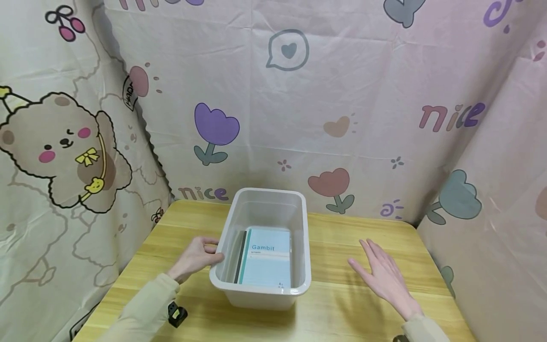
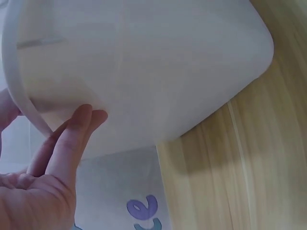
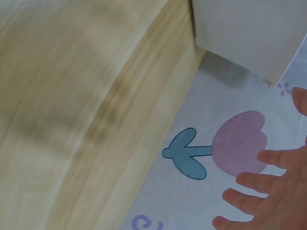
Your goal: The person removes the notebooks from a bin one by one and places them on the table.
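Plastic-looking bin (image 1: 260, 300) is probably light, stiff and slick, best held at both long sides; left fingers (image 2: 67, 147) pinch its rim, right fingers (image 3: 259, 182) spread wide.

Box (image 1: 260, 299) plain greyish-white; notebook (image 1: 269, 268) inside pale blue with teal lettering, a whitish band, teal and black stripes along its 9 o'clock side. Table (image 1: 331, 242) yellow-tan woodgrain, small block (image 1: 176, 315) at the box's 8 o'clock black and yellow, sleeves (image 1: 143, 308) cream. Curtain (image 1: 265, 118) pale pinkish-white, printed with purple tulip (image 1: 216, 127) at 11 o'clock from the box, dusty-red tulip (image 1: 331, 183) at 2, beige bear (image 1: 64, 159) at 10, multicoloured "nice" words.
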Tool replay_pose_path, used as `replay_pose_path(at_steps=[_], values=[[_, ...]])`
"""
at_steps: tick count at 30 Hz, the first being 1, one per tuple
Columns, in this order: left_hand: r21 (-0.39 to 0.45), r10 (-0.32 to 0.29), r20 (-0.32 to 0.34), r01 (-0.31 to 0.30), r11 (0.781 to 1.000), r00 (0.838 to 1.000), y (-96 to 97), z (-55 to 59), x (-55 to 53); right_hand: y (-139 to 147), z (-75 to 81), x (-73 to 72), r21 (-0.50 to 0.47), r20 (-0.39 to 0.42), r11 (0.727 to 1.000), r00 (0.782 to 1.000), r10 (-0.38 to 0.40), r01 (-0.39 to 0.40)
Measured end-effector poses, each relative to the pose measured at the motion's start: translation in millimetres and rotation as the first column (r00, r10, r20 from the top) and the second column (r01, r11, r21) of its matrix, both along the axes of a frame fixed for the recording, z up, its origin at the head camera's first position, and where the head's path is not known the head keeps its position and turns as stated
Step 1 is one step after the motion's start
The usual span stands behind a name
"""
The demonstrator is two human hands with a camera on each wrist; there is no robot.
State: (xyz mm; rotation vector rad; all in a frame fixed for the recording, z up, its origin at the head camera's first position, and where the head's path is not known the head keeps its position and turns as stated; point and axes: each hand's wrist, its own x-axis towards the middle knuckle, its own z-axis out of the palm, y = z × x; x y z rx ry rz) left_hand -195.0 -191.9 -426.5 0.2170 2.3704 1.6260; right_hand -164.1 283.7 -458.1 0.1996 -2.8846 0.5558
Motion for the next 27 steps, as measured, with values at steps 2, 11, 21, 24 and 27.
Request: replay_pose_path(at_steps=[2, 11, 21, 24, 27], values=[[0.003, -0.016, 0.000, 0.016, 1.000, 1.000, 2.5, 0.2, 3.2, -3, 2.8, -0.8, 0.003, -0.007, 1.000, 1.000, 0.006, -0.006], [0.052, -0.099, 0.003, 0.098, 0.994, 0.995, 13.2, 0.8, 15.6, -20, 22.2, -7.3, 0.051, -0.040, 0.998, 0.998, 0.040, -0.038], [0.070, -0.131, 0.015, 0.129, 0.989, 0.991, 20.8, 0.0, 21.3, -48, 51.4, -21.6, 0.125, -0.084, 0.987, 0.991, 0.109, -0.098], [0.069, -0.136, 0.016, 0.135, 0.989, 0.991, 21.6, 0.1, 21.9, -56, 59.2, -27.2, 0.154, -0.083, 0.982, 0.989, 0.124, -0.110], [0.060, -0.136, 0.021, 0.134, 0.989, 0.991, 21.8, 0.8, 22.4, -65, 66.8, -32.3, 0.173, -0.076, 0.977, 0.987, 0.139, -0.125]])
